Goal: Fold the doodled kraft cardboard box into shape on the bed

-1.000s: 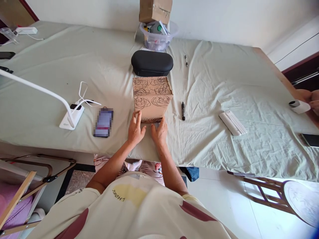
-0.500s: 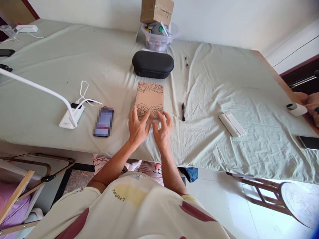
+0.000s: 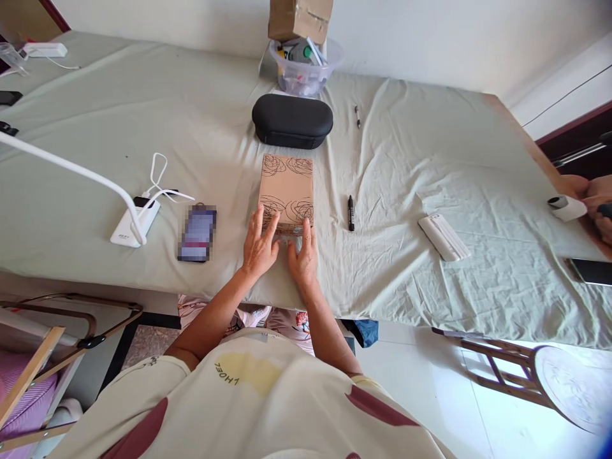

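A small brown cardboard box (image 3: 287, 185) with black scribbled loops at its corners lies on the cloth in front of me. My left hand (image 3: 259, 247) is at its near left corner, fingers spread, the tips at the box's edge. At the near right corner is my right hand (image 3: 303, 260), its fingers stretched forward and the thumb apart. Neither hand is wrapped round the box. Just beyond the box sits a black zipped case (image 3: 292, 121). To the right of the box lies a black marker (image 3: 351, 213).
A phone (image 3: 197, 233) and a white power bank (image 3: 134, 223) with a cable lie on the left. Behind the case stands a plastic basin (image 3: 306, 70) under a carton (image 3: 299, 19). A second white power bank (image 3: 444, 237) and a pen (image 3: 357, 116) are on the right.
My right hand has shifted slightly left and its fingers have straightened along the box's near right corner. My left fingers have spread a little. The box stays in place.
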Demonstrator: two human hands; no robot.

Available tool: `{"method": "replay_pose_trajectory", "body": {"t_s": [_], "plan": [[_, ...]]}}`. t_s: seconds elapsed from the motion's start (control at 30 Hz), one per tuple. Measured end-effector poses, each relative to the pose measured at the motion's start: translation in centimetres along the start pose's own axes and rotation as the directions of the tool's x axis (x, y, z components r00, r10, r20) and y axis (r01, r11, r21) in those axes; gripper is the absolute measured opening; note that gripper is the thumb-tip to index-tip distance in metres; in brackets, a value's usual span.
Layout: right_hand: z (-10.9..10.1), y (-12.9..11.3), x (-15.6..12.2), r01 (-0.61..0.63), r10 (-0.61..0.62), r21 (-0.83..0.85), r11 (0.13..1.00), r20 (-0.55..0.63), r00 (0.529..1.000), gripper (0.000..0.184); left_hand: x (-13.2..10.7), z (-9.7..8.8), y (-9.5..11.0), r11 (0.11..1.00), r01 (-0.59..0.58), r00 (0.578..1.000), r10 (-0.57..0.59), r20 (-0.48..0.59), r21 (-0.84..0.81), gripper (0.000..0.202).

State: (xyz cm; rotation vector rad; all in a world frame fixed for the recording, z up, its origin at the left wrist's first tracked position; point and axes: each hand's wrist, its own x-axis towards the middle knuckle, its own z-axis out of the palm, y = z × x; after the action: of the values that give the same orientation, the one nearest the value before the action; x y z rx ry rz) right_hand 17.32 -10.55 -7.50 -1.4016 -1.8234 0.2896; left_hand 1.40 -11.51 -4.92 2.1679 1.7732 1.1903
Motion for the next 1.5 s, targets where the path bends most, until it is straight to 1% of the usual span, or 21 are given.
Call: {"method": "replay_pose_trajectory", "body": {"t_s": [0.07, 0.13, 0.2, 0.27, 0.37, 0.53, 0.67, 0.77, 0.83, 0.9, 0.97, 1.07, 1.17, 1.23, 1.3, 1.4, 1.5], "plan": [[0.3, 0.6, -0.3, -0.009, 0.008, 0.010, 1.000, 0.029, 1.000, 0.072, -0.4, 0.3, -0.6, 0.999, -0.007, 0.999, 0.005, -0.039, -0.048, 0.081], [0.6, 0.9, -0.5, -0.015, 0.015, 0.003, 1.000, 0.048, 0.999, 0.076, -0.8, 0.6, -1.3, 0.995, 0.026, 0.997, -0.033, -0.066, -0.095, 0.085], [0.8, 0.8, -0.6, -0.031, 0.031, -0.013, 0.999, 0.064, 0.997, 0.078, -1.2, 1.0, -2.0, 0.984, 0.105, 0.992, -0.114, -0.053, -0.143, 0.091], [0.8, 0.5, -0.6, -0.051, 0.054, -0.037, 0.998, 0.079, 0.995, 0.080, -1.4, 1.3, -2.5, 0.969, 0.168, 0.985, -0.172, -0.009, -0.180, 0.095], [0.8, 0.2, -0.5, -0.074, 0.079, -0.066, 0.995, 0.087, 0.993, 0.081, -1.6, 1.7, -2.9, 0.963, 0.184, 0.983, -0.183, 0.021, -0.198, 0.097], [0.5, 0.0, -0.3, -0.072, 0.078, -0.073, 0.995, 0.078, 0.994, 0.078, -1.7, 2.1, -2.9, 0.963, 0.190, 0.981, -0.196, -0.011, -0.194, 0.094], [-0.1, -0.9, -0.9, -0.055, 0.060, -0.064, 0.996, 0.082, 0.995, 0.074, -1.2, 1.4, -2.5, 0.962, 0.181, 0.981, -0.190, -0.029, -0.204, 0.094], [-0.6, -2.8, -2.1, -0.025, 0.027, -0.028, 0.999, 0.087, 0.996, 0.071, -0.4, 0.1, -1.8, 0.969, 0.181, 0.977, -0.197, -0.083, -0.169, 0.097], [-0.9, -4.2, -2.8, 0.018, -0.020, 0.020, 1.000, 0.113, 0.993, 0.068, 0.2, -0.9, -1.1, 0.977, 0.172, 0.977, -0.185, -0.102, -0.125, 0.090], [-1.0, -5.3, -3.0, 0.047, -0.058, 0.083, 0.995, 0.143, 0.988, 0.068, 0.6, -1.4, -0.5, 0.986, 0.135, 0.982, -0.146, -0.119, -0.095, 0.076], [-1.1, -5.9, -2.6, 0.040, -0.058, 0.103, 0.994, 0.182, 0.981, 0.063, 0.8, -1.6, -0.1, 0.992, 0.086, 0.986, -0.098, -0.137, -0.089, 0.067], [-1.2, -6.1, -1.2, 0.006, -0.043, 0.153, 0.988, 0.237, 0.971, 0.056, 0.7, -1.2, 0.0, 0.990, 0.043, 0.990, -0.061, -0.124, -0.138, 0.063], [-1.4, -6.1, 0.2, -0.028, -0.036, 0.224, 0.974, 0.276, 0.960, 0.055, 0.4, -0.9, -0.3, 0.978, 0.057, 0.991, -0.079, -0.104, -0.199, 0.068], [-1.5, -5.8, 0.9, -0.071, 0.000, 0.225, 0.972, 0.302, 0.953, 0.057, 0.4, -0.8, -0.4, 0.976, 0.064, 0.992, -0.085, -0.094, -0.207, 0.070], [-1.7, -5.1, 1.7, -0.108, 0.049, 0.172, 0.979, 0.315, 0.948, 0.062, 0.4, -0.8, -0.4, 0.980, 0.061, 0.993, -0.079, -0.088, -0.189, 0.069], [-1.8, -3.3, 3.2, -0.126, 0.106, 0.050, 0.991, 0.296, 0.949, 0.070, 0.6, -0.7, -0.2, 0.990, 0.065, 0.992, -0.078, -0.104, -0.121, 0.067], [-2.0, -1.0, 5.2, -0.140, 0.144, -0.033, 0.990, 0.217, 0.966, 0.072, 1.0, -0.3, -0.2, 0.995, 0.081, 0.986, -0.089, -0.140, -0.062, 0.057]]}}
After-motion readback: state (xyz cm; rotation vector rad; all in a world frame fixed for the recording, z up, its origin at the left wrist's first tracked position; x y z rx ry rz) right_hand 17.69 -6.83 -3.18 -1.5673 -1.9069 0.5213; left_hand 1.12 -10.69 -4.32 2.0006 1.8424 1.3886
